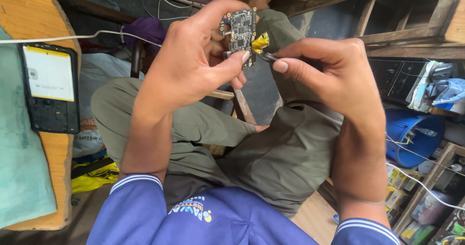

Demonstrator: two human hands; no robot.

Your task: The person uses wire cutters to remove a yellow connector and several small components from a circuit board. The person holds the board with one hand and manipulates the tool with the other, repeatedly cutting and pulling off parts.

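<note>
My left hand [193,61] holds a small black circuit board [240,31] upright between thumb and fingers, above my lap. A piece of yellow tape [260,42] sticks out from the board's right edge. My right hand [329,75] pinches thin metal tweezers [268,56], and their tip touches the yellow tape at the board's lower right. Both hands are close together, almost touching. My legs in olive trousers [271,148] lie below.
An opened phone body with a white battery [49,87] lies on a wooden table with a green cloth [19,177] at the left. A white cable [72,36] runs across. A blue bucket [411,136] and wooden shelves with small boxes [426,206] stand at the right.
</note>
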